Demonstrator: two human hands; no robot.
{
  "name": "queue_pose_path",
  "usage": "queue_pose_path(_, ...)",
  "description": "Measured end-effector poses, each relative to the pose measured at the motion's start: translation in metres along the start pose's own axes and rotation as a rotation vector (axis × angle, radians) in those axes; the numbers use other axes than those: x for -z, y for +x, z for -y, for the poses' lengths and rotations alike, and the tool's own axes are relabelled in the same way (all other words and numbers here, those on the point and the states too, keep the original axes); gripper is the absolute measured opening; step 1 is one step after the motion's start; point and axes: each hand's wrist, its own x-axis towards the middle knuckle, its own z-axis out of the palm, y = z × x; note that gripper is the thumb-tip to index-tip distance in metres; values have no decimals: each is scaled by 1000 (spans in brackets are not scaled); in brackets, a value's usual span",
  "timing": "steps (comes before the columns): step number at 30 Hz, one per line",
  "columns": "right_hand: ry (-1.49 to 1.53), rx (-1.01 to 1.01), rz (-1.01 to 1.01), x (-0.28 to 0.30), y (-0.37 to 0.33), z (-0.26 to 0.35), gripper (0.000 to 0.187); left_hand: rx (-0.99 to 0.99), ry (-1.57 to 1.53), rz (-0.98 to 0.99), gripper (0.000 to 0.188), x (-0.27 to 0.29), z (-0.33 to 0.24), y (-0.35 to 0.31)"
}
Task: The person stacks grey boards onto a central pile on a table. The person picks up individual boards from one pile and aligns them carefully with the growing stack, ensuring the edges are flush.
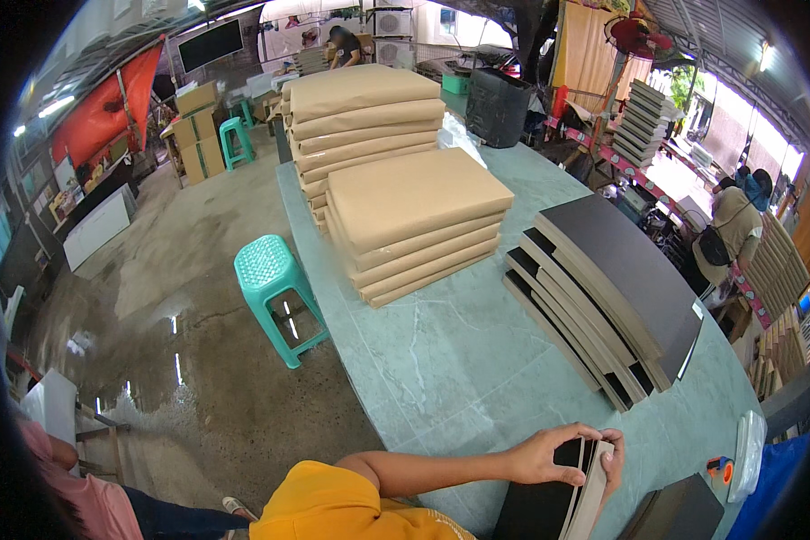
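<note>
My left hand [547, 456] reaches in from the left below a yellow sleeve and grips the upper edge of some black boards with pale edges [533, 506], standing on edge at the front of the table. Its thumb lies on the black face and its fingers curl over the top. On the other side, my right hand [613, 463] wraps its fingers round the same boards. Farther off lies a staggered stack of dark-faced boards [616, 270]. Beside my right hand is another dark stack [679, 511], cut off by the lower edge.
Brown paper-wrapped packs [418, 193] stand in tall stacks on the green table [405, 360]. An orange tape dispenser [719, 469] and clear plastic bags [747, 454] lie at right. A green stool [270, 270] stands left. People are at the back, right and lower left.
</note>
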Motion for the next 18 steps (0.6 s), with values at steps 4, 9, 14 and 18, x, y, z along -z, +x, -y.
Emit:
queue_pose_path(4,57,19,-30,0,1,-9,42,15,-20,-3,70,3,-2,-3)
queue_pose_path(9,53,34,-22,8,-2,-9,44,97,-95,-8,70,-1,-1,-5)
queue_pose_path(14,-166,82,-8,52,2,-16,52,31,-93,48,65,-8,1,8)
queue_pose_path(18,-109,-99,124,2,12,-6,48,151,-28,-45,64,16,-3,-11)
